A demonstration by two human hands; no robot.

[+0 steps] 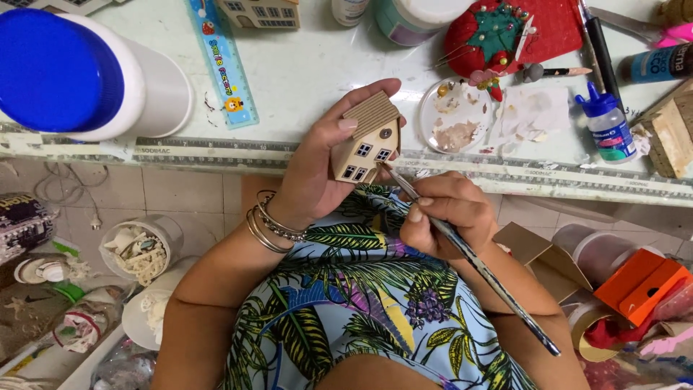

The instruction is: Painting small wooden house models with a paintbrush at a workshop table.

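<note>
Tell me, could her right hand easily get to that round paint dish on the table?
Probably yes. The right hand holds a paintbrush at the miniature house, and the paint dish lies just beyond on the table with nothing between.

L hand (pixel 317 170) cupped, R hand (pixel 447 213) pinching, wrists close

Bare-armed crafter in sleeveless tropical-print dress (pixel 361 303), green palm fronds, blue and purple blooms, stacked silver bangles (pixel 268 224) just below the left hand (pixel 317 166), right hand (pixel 447 213) without jewellery, short unpainted nails

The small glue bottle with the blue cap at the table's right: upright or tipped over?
Tipped over: the glue bottle lies on its side on the table, cap pointing up-left.
</note>
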